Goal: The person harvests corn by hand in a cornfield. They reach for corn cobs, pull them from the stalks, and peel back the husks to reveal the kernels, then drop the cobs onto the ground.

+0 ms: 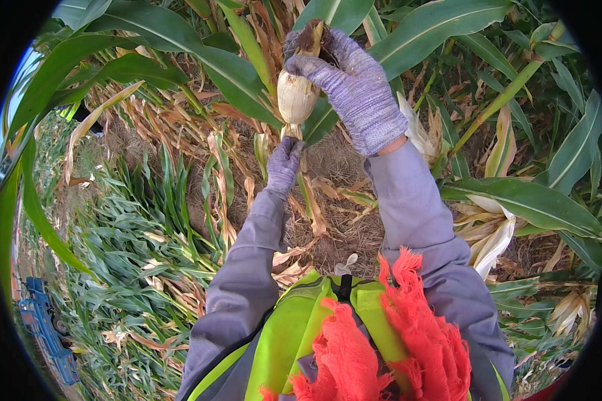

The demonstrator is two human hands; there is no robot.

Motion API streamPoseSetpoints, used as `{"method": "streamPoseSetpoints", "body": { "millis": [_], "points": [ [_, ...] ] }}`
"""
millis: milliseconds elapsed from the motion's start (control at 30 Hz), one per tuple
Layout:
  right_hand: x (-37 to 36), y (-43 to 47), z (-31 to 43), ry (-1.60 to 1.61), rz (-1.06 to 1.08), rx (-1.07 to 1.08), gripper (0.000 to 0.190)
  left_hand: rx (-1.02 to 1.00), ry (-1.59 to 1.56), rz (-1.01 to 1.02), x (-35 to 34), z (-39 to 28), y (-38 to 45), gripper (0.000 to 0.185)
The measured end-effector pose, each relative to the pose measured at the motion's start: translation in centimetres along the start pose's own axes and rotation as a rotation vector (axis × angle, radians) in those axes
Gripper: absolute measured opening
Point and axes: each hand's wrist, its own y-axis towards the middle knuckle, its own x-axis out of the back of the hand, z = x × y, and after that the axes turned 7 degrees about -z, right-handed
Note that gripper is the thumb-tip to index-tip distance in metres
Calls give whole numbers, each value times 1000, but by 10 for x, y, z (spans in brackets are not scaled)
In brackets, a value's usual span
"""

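A corn ear in a pale, dry husk (297, 97) hangs upright between my gloved hands. Around its upper end, the fingers and thumb of my right hand (363, 97) close on the husk tip, where dark brown silk (308, 37) sticks out. Lower down, my left hand (285, 164) pinches the narrow base of the ear by the stalk. Both hands wear purple-grey knit gloves. Kernels cannot be seen, since husk covers the ear.
Standing corn stalks with broad green leaves (426, 30) crowd the top and right. Opened, emptied-looking husks (494, 235) hang at right. Cut corn plants (125, 240) lie at left, beyond dry straw-covered soil (341, 155). A blue machine (52, 331) stands at lower left.
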Motion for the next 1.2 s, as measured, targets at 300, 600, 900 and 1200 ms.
{"method": "streamPoseSetpoints", "body": {
  "millis": [300,600,900,1200],
  "points": [
    [7,-23,-6,-76,-4,-146,70,120,-235,194,56,-54,-44,21],
    [13,-33,-5,382,7,-223,37,-332,-220,-202,74,-202,-49,33],
    [8,-35,-2,-84,65,71,28,-607,258,-438,49,-204,-59,39],
    [-5,-39,13,-442,33,232,20,-523,115,-588,42,-197,-57,39]
  ]
}}
